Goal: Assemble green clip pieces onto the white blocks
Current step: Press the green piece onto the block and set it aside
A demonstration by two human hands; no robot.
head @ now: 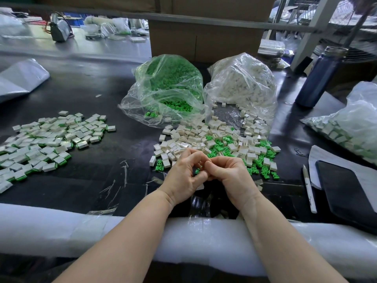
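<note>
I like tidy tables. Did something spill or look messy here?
Yes. Small white plastic blocks and green plastic clip pieces lie spilled in a mixed heap before the two open clear plastic bags. Crumpled clear tape strips stick to the black table.

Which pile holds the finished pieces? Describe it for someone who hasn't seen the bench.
Start at the bag of green clips at the back of the black table. Look left and nearer: a flat spread, the finished pile. Each white block there shows a green edge, unlike the loose mixed heap beyond the hands.
</note>
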